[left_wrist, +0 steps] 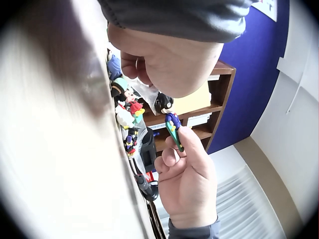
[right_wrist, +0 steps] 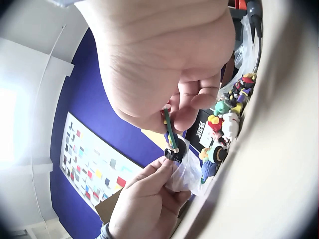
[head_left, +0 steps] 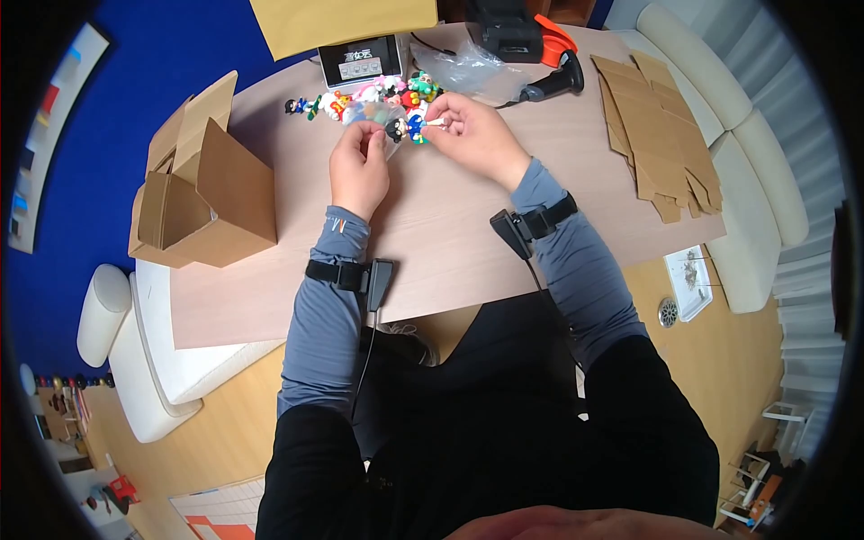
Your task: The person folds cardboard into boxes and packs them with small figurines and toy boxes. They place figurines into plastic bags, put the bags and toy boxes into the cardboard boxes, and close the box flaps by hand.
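In front of me, my right hand [head_left: 477, 137] pinches a small toy figurine [left_wrist: 173, 121] between thumb and fingers. The figurine has black hair, a blue outfit and a green strip along its back. Its head points toward my left hand [head_left: 358, 169], which holds a clear plastic bag [right_wrist: 188, 172] by its edge. In the right wrist view, the left thumb and fingertips are right at the figurine's head, and the bag hangs beside it. A pile of colourful figurines [head_left: 335, 105] lies on the table just beyond both hands.
An open cardboard box [head_left: 229, 193] stands on the table [head_left: 450, 243] at left. Flattened cardboard [head_left: 655, 126] lies at right. Behind the pile are a labelled device [head_left: 360, 61], a crumpled clear plastic sheet [head_left: 477, 72], a handheld scanner [head_left: 562, 79] and a black machine [head_left: 504, 31].
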Available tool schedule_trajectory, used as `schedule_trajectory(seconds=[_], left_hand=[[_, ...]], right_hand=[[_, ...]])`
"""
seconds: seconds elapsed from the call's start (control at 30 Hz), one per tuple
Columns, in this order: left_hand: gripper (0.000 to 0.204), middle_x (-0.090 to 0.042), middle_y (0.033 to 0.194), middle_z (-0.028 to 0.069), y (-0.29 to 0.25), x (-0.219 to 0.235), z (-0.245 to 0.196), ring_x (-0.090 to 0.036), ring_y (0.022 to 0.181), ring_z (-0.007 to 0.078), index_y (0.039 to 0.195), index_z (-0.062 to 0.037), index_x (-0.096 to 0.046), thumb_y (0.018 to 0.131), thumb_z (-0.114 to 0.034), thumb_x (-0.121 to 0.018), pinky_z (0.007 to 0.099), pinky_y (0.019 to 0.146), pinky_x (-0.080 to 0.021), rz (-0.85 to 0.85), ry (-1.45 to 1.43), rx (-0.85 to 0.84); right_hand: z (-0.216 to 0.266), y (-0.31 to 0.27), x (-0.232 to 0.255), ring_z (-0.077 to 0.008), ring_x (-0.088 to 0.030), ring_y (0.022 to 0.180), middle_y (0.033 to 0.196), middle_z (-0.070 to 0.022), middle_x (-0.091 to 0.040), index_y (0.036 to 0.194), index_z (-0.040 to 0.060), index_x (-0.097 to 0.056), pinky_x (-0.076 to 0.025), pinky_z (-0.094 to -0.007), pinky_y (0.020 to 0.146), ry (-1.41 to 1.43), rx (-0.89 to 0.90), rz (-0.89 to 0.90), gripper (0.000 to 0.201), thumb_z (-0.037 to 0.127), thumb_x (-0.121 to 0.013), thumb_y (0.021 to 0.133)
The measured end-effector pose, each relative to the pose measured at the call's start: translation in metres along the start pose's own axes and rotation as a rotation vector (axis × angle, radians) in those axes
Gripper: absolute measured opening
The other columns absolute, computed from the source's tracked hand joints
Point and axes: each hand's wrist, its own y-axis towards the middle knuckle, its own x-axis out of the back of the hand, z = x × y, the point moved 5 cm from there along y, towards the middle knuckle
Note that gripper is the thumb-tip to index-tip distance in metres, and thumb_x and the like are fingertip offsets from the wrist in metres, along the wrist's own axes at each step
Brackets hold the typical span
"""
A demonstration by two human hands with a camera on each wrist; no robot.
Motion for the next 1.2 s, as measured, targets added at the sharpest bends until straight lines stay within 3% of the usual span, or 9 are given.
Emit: schedule_trajectory(seconds=[0.23, 0.37, 0.43, 0.57, 0.77, 0.87, 0.97, 1.03, 1.2], left_hand=[[0.012, -0.068, 0.082, 0.0046, 0.000, 0.004, -0.004, -0.061, 0.073, 0.0105, 0.102, 0.0002, -0.066, 0.100, -0.010, -0.060, 0.0274, 0.066, -0.050, -0.051, 0.053, -0.033], [0.012, -0.067, 0.082, 0.0039, -0.001, 0.004, -0.005, -0.061, 0.072, 0.0097, 0.102, 0.0001, -0.066, 0.100, -0.010, -0.060, 0.0268, 0.065, -0.050, -0.053, 0.041, 0.010], [0.012, -0.067, 0.082, 0.0034, -0.001, 0.002, -0.003, -0.060, 0.072, 0.0089, 0.101, 0.0000, -0.065, 0.101, -0.011, -0.061, 0.0262, 0.064, -0.049, -0.042, 0.024, -0.014], [0.012, -0.067, 0.083, 0.0032, -0.004, -0.007, -0.006, -0.059, 0.072, 0.0082, 0.102, 0.0002, -0.065, 0.101, -0.011, -0.061, 0.0257, 0.064, -0.049, 0.032, -0.031, -0.005], [0.010, -0.066, 0.085, 0.0021, -0.004, -0.006, -0.007, -0.059, 0.076, 0.0075, 0.104, -0.0001, -0.064, 0.101, -0.010, -0.061, 0.0238, 0.067, -0.049, 0.035, -0.145, 0.007], [0.010, -0.066, 0.088, 0.0020, -0.007, -0.006, -0.016, -0.059, 0.079, 0.0075, 0.105, -0.0001, -0.063, 0.102, -0.009, -0.060, 0.0234, 0.069, -0.049, 0.069, -0.185, 0.004], [0.010, -0.066, 0.091, 0.0023, -0.011, -0.011, -0.020, -0.059, 0.082, 0.0069, 0.106, 0.0000, -0.062, 0.102, -0.009, -0.060, 0.0229, 0.072, -0.049, 0.147, -0.218, 0.001], [0.010, -0.066, 0.094, 0.0023, -0.013, -0.013, -0.024, -0.059, 0.085, 0.0065, 0.107, 0.0005, -0.062, 0.103, -0.008, -0.059, 0.0225, 0.076, -0.049, 0.187, -0.271, -0.010], [0.010, -0.066, 0.097, 0.0016, -0.016, -0.017, -0.027, -0.059, 0.088, 0.0064, 0.109, 0.0010, -0.061, 0.104, -0.007, -0.057, 0.0223, 0.079, -0.049, 0.271, -0.354, 0.009]], right_hand=[[0.022, -0.007, 0.002, 0.0008, -0.045, 0.067, 0.080, 0.0066, -0.056, 0.102, 0.0040, -0.061, -0.039, -0.0189, 0.056, -0.389, 0.055, -0.084, 0.015, 0.007, -0.072, 0.092], [0.020, -0.006, 0.003, 0.0003, -0.047, 0.068, 0.081, 0.0053, -0.058, 0.104, 0.0026, -0.061, -0.040, -0.0190, 0.057, -0.389, 0.021, -0.091, 0.016, 0.007, -0.072, 0.093], [0.013, -0.004, 0.000, -0.0003, -0.049, 0.068, 0.083, 0.0041, -0.059, 0.105, 0.0016, -0.060, -0.041, -0.0194, 0.057, -0.199, 0.060, -0.086, 0.017, 0.007, -0.072, 0.094], [0.011, -0.005, -0.008, -0.0015, -0.053, 0.071, 0.086, 0.0025, -0.062, 0.107, 0.0005, -0.061, -0.045, -0.0196, 0.060, -0.211, 0.033, -0.074, 0.018, 0.007, -0.071, 0.095], [0.007, -0.006, -0.025, -0.0058, -0.061, 0.075, 0.090, 0.0005, -0.066, 0.118, 0.0004, -0.062, -0.051, -0.0232, 0.065, 0.157, 0.002, 0.106, 0.023, 0.008, -0.068, 0.097], [0.004, -0.005, -0.017, -0.0064, -0.059, 0.073, 0.088, 0.0004, -0.066, 0.121, 0.0029, -0.062, -0.049, -0.0239, 0.064, -0.097, -0.070, 0.137, 0.026, 0.010, -0.069, 0.097], [0.010, -0.005, -0.010, -0.0066, -0.056, 0.071, 0.086, 0.0004, -0.065, 0.122, 0.0054, -0.062, -0.047, -0.0235, 0.064, -0.458, 0.053, 0.036, 0.029, 0.012, -0.071, 0.095], [0.014, -0.006, -0.001, -0.0057, -0.052, 0.069, 0.083, 0.0012, -0.063, 0.121, 0.0063, -0.063, -0.044, -0.0238, 0.061, -0.625, 0.064, -0.178, 0.030, 0.012, -0.071, 0.093], [-0.007, -0.003, -0.012, -0.0043, -0.050, 0.068, 0.081, 0.0027, -0.061, 0.123, 0.0064, -0.063, -0.042, -0.0240, 0.059, -0.254, 0.048, -0.057, 0.030, 0.010, -0.068, 0.094]])
